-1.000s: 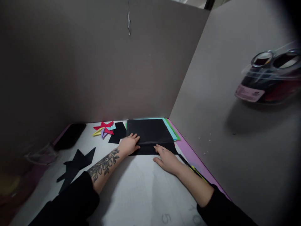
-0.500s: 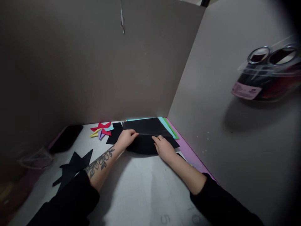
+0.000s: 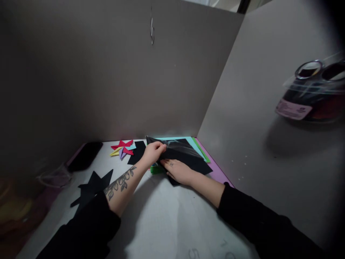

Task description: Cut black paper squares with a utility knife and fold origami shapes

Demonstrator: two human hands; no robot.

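Grey panels (image 3: 172, 86) stand at the far and right sides of a white tabletop (image 3: 153, 226), with a pouch (image 3: 293, 108) hanging at the far right. Half a second ago, 2 hands met along a near edge that lay fairly straight across the stack. Now the left hand (image 3: 154, 151) has raised the left part of the clear film (image 3: 183, 147), its fingertips pinching the film's near edge. Meanwhile the right hand (image 3: 176, 171) has slid left and lies palm down on the black sheet (image 3: 196, 166), its fingers stretched rather than clenched; whether their tips grip anything, I cannot tell.

That sheet has swung askew, so 1 corner pokes toward the near side and another to the right, while bright green paper (image 3: 155, 170) shows near the left hand. Judging by this, film and sheet no longer lie flush and are coming apart at the left. The black sheet sits at the far middle of the table, partly over a light blue sheet (image 3: 205, 157). Folded paper shapes (image 3: 124, 144) and a black star-like cutout (image 3: 93, 185) lie to the left, untouched
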